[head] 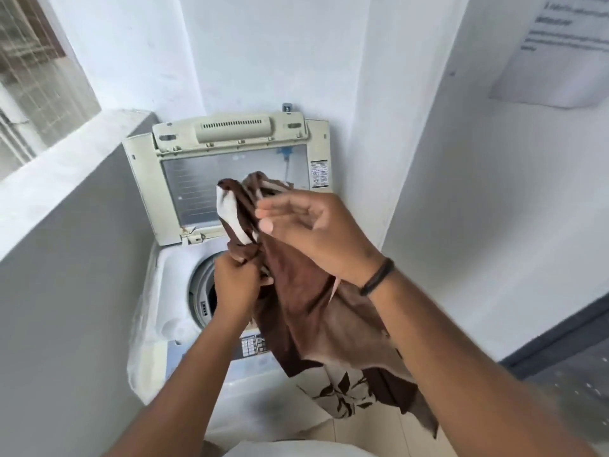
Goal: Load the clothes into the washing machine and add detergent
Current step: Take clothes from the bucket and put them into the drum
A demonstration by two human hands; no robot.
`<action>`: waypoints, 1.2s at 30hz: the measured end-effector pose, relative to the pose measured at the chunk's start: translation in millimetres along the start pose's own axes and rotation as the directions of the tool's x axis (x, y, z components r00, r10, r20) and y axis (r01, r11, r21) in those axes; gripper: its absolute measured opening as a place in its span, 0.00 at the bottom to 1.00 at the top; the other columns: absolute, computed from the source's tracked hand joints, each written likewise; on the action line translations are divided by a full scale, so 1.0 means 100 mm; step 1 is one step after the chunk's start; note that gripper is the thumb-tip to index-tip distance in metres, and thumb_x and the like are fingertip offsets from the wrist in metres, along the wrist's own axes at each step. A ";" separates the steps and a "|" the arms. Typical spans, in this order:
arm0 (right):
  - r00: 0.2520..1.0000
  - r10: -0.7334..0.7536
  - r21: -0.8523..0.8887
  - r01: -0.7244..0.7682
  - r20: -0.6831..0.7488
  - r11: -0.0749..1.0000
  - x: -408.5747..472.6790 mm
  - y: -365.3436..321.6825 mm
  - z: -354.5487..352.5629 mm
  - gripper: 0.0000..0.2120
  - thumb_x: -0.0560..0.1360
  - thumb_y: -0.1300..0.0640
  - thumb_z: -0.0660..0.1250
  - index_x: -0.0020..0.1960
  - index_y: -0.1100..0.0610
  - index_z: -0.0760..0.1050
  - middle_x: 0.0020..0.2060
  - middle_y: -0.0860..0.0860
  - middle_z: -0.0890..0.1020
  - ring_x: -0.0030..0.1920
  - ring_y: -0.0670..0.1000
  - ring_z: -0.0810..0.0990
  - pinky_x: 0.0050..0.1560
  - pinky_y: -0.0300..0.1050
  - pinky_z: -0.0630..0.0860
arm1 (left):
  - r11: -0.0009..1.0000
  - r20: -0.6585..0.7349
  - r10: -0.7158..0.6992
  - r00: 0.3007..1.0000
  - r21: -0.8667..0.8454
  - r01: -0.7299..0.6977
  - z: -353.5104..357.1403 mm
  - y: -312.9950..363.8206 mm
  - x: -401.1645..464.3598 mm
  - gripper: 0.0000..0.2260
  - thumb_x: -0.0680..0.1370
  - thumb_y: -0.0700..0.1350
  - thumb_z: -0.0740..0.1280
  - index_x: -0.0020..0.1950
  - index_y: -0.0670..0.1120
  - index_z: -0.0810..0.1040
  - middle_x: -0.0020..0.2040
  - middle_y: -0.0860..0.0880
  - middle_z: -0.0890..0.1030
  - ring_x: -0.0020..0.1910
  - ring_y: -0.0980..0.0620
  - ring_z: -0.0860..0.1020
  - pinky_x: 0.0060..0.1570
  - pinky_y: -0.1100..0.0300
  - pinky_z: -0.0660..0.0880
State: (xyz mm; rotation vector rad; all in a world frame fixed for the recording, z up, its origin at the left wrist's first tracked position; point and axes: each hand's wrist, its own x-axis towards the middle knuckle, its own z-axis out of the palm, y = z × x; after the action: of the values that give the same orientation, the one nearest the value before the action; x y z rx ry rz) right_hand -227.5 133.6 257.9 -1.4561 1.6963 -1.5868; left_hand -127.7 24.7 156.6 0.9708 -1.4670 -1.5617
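— Left hand (235, 285)?
— Curled tight round a bunched fold of the brown garment (296, 291), knuckles toward the camera, forearm reaching up from the lower middle. Gripped low, right above the drum opening (204, 291).

— And the right hand (306, 232)?
— Raised higher and to the right of the left one, back of the hand facing the camera, wrist bent so the fingers pointed left. Fingers (267, 213) stretched nearly straight and loosely spread over the cloth; thumb side hidden, so could not tell whether anything was pinched underneath. Looked relaxed rather than clenched. Wore a dark band (377, 277) at the wrist.

— Where did the garment sit?
— Held between the two hands, draped under the right palm and forearm. Showed a white inner patch just left of the right fingertips. Hung down below the right forearm, with a cream leaf-print cloth (342, 394) beneath it.

— The washing machine (158, 291)?
— Directly under and beyond the left hand — top-loader, lid (171, 192) standing upright behind both hands. Control panel (252, 346) just right of the left forearm, partly covered by the hanging fabric.

— Surroundings?
— Grey ledge (66, 209) well left of the left arm; paper notice (553, 51) on the wall, far above the right hand.
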 end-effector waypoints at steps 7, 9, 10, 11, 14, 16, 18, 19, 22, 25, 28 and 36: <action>0.819 0.560 -0.411 -0.557 -0.128 0.721 -0.56 1.39 0.07 0.48 0.65 0.34 0.76 0.77 0.39 0.56 0.74 0.46 0.64 0.73 0.45 0.64 0.71 0.45 0.65 | 0.979 0.123 -0.019 0.992 -0.200 0.043 -0.19 -0.12 0.81 0.06 0.76 0.32 0.70 0.49 0.41 0.80 0.42 0.45 0.85 0.42 0.48 0.84 0.42 0.53 0.81; 0.746 0.657 -0.595 -0.578 -0.106 0.559 -0.90 1.82 0.14 0.54 0.61 0.26 0.71 0.78 0.38 0.48 0.78 0.47 0.55 0.78 0.51 0.56 0.74 0.54 0.62 | 0.994 0.373 0.046 0.927 -0.106 -0.007 -0.21 -0.20 1.00 0.25 0.73 0.36 0.76 0.67 0.47 0.73 0.58 0.45 0.84 0.56 0.46 0.84 0.53 0.47 0.81; 0.746 0.657 -0.698 -0.528 -0.110 0.484 -1.07 1.98 0.20 0.54 0.60 0.23 0.67 0.79 0.38 0.48 0.79 0.47 0.52 0.79 0.53 0.52 0.75 0.57 0.60 | 1.000 0.455 0.012 0.890 -0.014 -0.007 -0.25 -0.29 1.04 0.32 0.72 0.38 0.78 0.70 0.50 0.68 0.60 0.46 0.83 0.58 0.48 0.83 0.55 0.47 0.81; 0.759 0.637 -0.768 -0.484 -0.130 0.420 -1.19 2.10 0.25 0.52 0.61 0.22 0.64 0.79 0.39 0.50 0.80 0.47 0.50 0.80 0.53 0.49 0.76 0.58 0.58 | 0.996 0.519 -0.059 0.853 0.094 0.011 -0.30 -0.39 1.09 0.33 0.71 0.38 0.79 0.70 0.52 0.67 0.57 0.47 0.83 0.54 0.53 0.84 0.52 0.51 0.82; 0.825 0.511 -0.751 -0.492 -0.242 0.440 -1.35 2.23 0.36 0.38 0.70 0.30 0.64 0.76 0.42 0.64 0.79 0.47 0.56 0.79 0.52 0.53 0.75 0.55 0.58 | 0.819 0.575 -0.360 0.735 0.571 -0.046 -0.47 -0.77 1.16 0.24 0.68 0.50 0.81 0.60 0.50 0.77 0.48 0.46 0.84 0.47 0.51 0.85 0.51 0.50 0.82; 0.847 0.439 -0.705 -0.506 -0.299 0.496 -1.34 2.29 0.36 0.26 0.74 0.42 0.68 0.71 0.45 0.73 0.76 0.48 0.66 0.77 0.55 0.62 0.72 0.56 0.65 | 0.554 0.552 -0.565 0.613 0.805 -0.213 -0.59 -1.04 1.15 0.25 0.63 0.62 0.78 0.51 0.46 0.83 0.45 0.48 0.85 0.47 0.49 0.84 0.53 0.51 0.80; 0.854 0.386 -0.700 -0.512 -0.349 0.499 -1.30 2.33 0.34 0.18 0.74 0.53 0.72 0.64 0.47 0.79 0.69 0.49 0.75 0.71 0.56 0.71 0.66 0.59 0.72 | 0.517 0.542 -0.620 0.567 0.826 -0.225 -0.67 -1.26 1.04 0.16 0.68 0.58 0.79 0.42 0.47 0.84 0.35 0.55 0.82 0.38 0.55 0.80 0.42 0.61 0.76; 0.853 0.361 -0.691 -0.519 -0.378 0.503 -1.26 2.33 0.32 0.16 0.74 0.56 0.72 0.62 0.49 0.81 0.64 0.49 0.79 0.67 0.55 0.75 0.63 0.57 0.75 | 0.575 0.562 -0.581 0.588 0.795 -0.192 -0.69 -1.30 0.96 0.09 0.70 0.52 0.79 0.39 0.48 0.84 0.32 0.56 0.81 0.35 0.58 0.78 0.39 0.63 0.73; 0.794 0.363 -0.523 -0.598 -0.487 0.607 -0.97 2.14 0.20 0.14 0.78 0.62 0.66 0.61 0.49 0.80 0.51 0.46 0.83 0.53 0.49 0.81 0.52 0.41 0.78 | 0.682 0.548 -0.434 0.715 0.719 -0.137 -0.77 -1.42 0.85 0.10 0.73 0.44 0.77 0.34 0.49 0.80 0.30 0.55 0.80 0.32 0.60 0.76 0.38 0.62 0.72; 0.729 0.305 -0.329 -0.587 -0.613 0.740 -0.42 1.76 0.06 0.11 0.79 0.63 0.65 0.56 0.52 0.82 0.45 0.45 0.83 0.48 0.47 0.83 0.50 0.39 0.79 | 0.675 0.502 -0.425 0.753 0.730 -0.106 -0.86 -1.51 0.86 0.09 0.75 0.44 0.75 0.37 0.46 0.79 0.33 0.50 0.80 0.34 0.56 0.76 0.39 0.60 0.71; 0.671 0.154 -0.208 -0.427 -0.726 0.880 0.22 1.37 -0.04 0.09 0.78 0.64 0.66 0.54 0.55 0.82 0.42 0.40 0.82 0.46 0.41 0.81 0.48 0.35 0.78 | 0.610 0.480 -0.435 0.762 0.779 -0.143 -0.88 -1.63 0.88 0.12 0.77 0.45 0.74 0.36 0.46 0.75 0.34 0.50 0.78 0.33 0.55 0.73 0.35 0.63 0.68; 0.870 0.493 -0.458 -0.442 -0.010 0.771 0.67 1.48 -0.05 0.41 0.76 0.43 0.70 0.81 0.45 0.50 0.77 0.46 0.62 0.75 0.47 0.63 0.74 0.47 0.63 | 0.640 0.387 -0.247 0.888 0.754 -0.151 -0.86 -1.49 1.12 0.05 0.80 0.43 0.70 0.45 0.45 0.78 0.35 0.48 0.81 0.30 0.48 0.79 0.31 0.56 0.74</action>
State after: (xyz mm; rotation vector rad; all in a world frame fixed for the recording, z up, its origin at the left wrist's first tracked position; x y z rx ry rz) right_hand -317.5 51.2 150.3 -1.1351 2.2369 -0.8630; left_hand -101.1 -106.4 1.3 1.1400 -2.6098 -1.2139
